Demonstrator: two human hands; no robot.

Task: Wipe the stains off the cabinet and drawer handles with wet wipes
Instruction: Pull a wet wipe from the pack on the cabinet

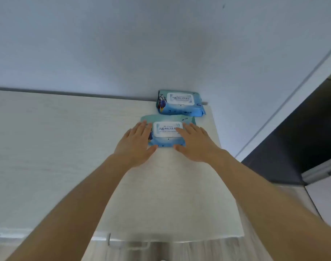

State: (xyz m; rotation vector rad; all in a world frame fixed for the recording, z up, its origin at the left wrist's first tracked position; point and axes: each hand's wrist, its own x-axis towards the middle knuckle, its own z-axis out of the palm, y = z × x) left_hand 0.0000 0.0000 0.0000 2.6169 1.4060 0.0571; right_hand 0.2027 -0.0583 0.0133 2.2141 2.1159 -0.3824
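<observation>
Two blue packs of wet wipes lie on the pale cabinet top (66,147) near its far right corner. The nearer pack (167,130) has a white flip lid, and the far pack (179,103) sits against the wall. My left hand (137,146) rests flat on the left end of the nearer pack with straight fingers. Over its right end lies my right hand (194,143), fingers straight, fingertips touching the lid. A metal handle (130,243) shows below the cabinet's front edge, partly hidden by my arms.
A white wall (161,44) rises right behind the cabinet. To the right are a white door frame (292,95) and a dark opening (302,144). The cabinet's right edge runs close to the packs.
</observation>
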